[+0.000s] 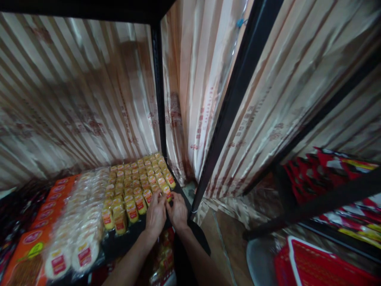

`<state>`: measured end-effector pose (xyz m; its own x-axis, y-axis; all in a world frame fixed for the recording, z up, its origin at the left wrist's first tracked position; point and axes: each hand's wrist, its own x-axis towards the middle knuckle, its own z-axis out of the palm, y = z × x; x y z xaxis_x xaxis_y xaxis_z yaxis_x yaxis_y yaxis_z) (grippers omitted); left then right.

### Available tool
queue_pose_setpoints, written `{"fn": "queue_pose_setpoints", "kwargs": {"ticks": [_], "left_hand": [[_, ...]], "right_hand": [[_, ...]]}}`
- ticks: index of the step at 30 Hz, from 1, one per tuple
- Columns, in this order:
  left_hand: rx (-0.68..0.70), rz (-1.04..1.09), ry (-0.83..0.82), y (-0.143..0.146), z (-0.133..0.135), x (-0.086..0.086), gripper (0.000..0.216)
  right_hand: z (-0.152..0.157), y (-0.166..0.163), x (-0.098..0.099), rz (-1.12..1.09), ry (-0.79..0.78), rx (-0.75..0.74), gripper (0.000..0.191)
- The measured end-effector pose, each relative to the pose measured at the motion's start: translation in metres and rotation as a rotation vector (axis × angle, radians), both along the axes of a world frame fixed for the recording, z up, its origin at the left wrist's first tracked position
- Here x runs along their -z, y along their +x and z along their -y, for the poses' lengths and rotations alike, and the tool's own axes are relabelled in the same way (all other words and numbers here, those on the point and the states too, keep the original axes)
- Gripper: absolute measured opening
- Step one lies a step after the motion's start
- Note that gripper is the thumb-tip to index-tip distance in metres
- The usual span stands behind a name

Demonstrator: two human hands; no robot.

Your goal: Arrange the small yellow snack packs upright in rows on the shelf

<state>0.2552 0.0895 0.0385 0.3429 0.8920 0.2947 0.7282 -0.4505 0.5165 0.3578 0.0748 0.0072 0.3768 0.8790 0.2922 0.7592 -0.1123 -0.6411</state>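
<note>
Rows of small yellow snack packs with red-and-white labels stand on the dark shelf. At the right front end of the rows, a yellow snack pack sits between my two hands. My left hand has its fingers closed at the pack's left side, and my right hand has its fingers bent around the right side. Parts of the fingertips and the pack's lower part are hidden. To the left lie rows of round white wafers in clear wrappers.
Orange boxes and dark packages line the left of the shelf. Black posts rise close on the right, before a pleated curtain. A red basket stands low right, below red packets on another shelf.
</note>
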Motion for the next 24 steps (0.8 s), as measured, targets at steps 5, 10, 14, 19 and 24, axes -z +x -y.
{"fn": "queue_pose_setpoints", "kwargs": {"ticks": [5, 10, 14, 19, 24], "left_hand": [[0.039, -0.062, -0.056, -0.001, -0.003, 0.007, 0.041], [0.061, -0.092, -0.101, 0.001, -0.005, 0.013, 0.041], [0.057, -0.103, -0.095, 0.004, -0.004, 0.011, 0.042], [0.067, -0.14, -0.064, 0.004, 0.002, 0.0, 0.042], [0.087, -0.075, -0.024, -0.01, 0.022, -0.001, 0.039]], "right_hand": [[-0.007, -0.003, -0.005, -0.022, -0.013, 0.007, 0.031], [-0.009, -0.003, -0.001, -0.049, -0.008, 0.001, 0.034], [-0.01, -0.003, 0.002, -0.043, -0.03, -0.007, 0.037], [-0.008, 0.0, 0.004, -0.105, 0.003, -0.054, 0.048], [0.01, -0.001, -0.003, -0.146, 0.075, -0.015, 0.042]]}}
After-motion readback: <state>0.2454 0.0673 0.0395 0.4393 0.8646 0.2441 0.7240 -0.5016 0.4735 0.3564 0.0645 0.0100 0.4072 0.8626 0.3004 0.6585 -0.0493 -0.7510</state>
